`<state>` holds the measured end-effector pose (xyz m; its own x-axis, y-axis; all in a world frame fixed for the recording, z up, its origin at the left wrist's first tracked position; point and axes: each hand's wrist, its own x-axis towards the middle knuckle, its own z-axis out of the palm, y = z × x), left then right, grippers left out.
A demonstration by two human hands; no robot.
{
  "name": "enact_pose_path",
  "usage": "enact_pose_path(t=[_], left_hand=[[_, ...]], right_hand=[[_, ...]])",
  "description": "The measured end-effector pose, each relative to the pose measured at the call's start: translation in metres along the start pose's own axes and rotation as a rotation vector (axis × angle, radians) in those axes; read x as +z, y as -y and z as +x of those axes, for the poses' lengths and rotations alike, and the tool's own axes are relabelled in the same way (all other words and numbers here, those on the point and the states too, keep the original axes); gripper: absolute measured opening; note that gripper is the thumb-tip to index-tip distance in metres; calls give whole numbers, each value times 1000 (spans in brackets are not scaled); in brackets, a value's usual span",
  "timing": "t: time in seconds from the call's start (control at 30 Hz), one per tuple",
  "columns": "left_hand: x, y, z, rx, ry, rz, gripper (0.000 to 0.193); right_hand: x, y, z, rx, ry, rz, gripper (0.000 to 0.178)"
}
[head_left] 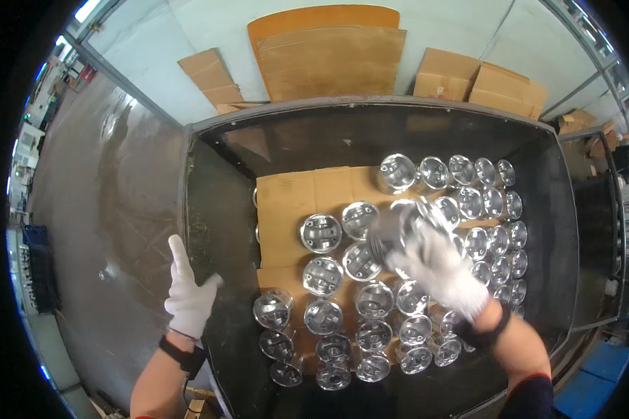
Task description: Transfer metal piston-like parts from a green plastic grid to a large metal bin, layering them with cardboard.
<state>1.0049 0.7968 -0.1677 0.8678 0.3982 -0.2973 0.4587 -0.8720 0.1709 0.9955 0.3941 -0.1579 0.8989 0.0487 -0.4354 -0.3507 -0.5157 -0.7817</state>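
Observation:
Inside a large dark bin (220, 202), shiny metal pistons (323, 276) stand in rows on sheets of brown cardboard (304, 192). My right hand (437, 269), in a white glove, is closed on a piston (402, 230) held above the others. Motion blurs that piston and the fingers on it, and together they hide some of the pistons beneath. Over by the bin's left wall is my left hand (191, 297), also white-gloved. Its fingers are stretched out, the thumb stands apart, and it holds nothing.
Behind the bin, an orange board (321, 15) and a cardboard sheet (332, 63) lean on a pale wall, with cardboard boxes (507, 84) to their right. A smooth floor (112, 209) runs along the left. Blue containers (597, 373) sit at the lower right.

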Motion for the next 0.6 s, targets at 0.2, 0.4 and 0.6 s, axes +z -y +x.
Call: enact_pose_path(t=[0.2, 0.4, 0.6], left_hand=[[17, 7, 10, 85, -57, -22, 109], [17, 6, 9, 41, -49, -9, 108], [18, 29, 6, 214, -166, -88, 108]], right_hand=[[28, -28, 181, -42, -18, -676, 35], [93, -94, 272, 71, -69, -785, 45], [145, -73, 214, -62, -184, -1265, 55]])
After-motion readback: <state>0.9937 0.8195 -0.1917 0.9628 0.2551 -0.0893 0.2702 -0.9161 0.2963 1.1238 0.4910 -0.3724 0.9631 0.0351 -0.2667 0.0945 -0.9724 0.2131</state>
